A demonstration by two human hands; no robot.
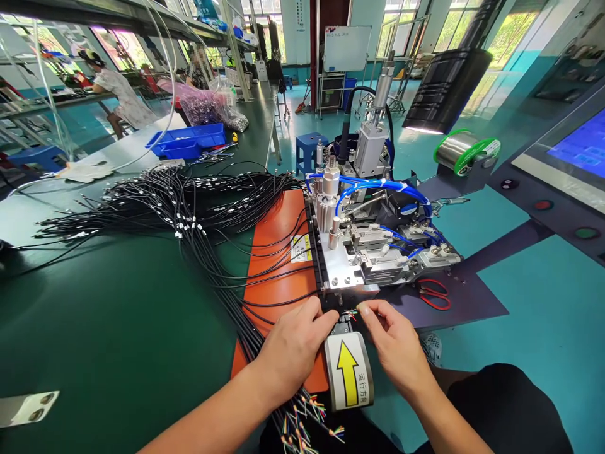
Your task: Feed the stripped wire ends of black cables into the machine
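My left hand [295,337] is closed at the front edge of the machine, thumb and fingers on the end of a black cable, mostly hidden by them. From that end thin coloured wires [350,313] fan out to the right. My right hand [394,337] pinches the wire tips between thumb and index finger. Just below both hands is a rounded guide with a yellow arrow label [348,372]. Several black cables [227,287] run beside my left forearm, and their stripped multicoloured ends [302,425] hang near my lap.
The metal machine [373,233] with blue air tubes stands ahead. An orange sheet [278,233] slopes beside it under cables. Red-handled scissors [433,295], a solder wire spool [466,152], a black lamp [447,88] and a control panel [558,183] are at right. A blue tray [189,140] lies farther back.
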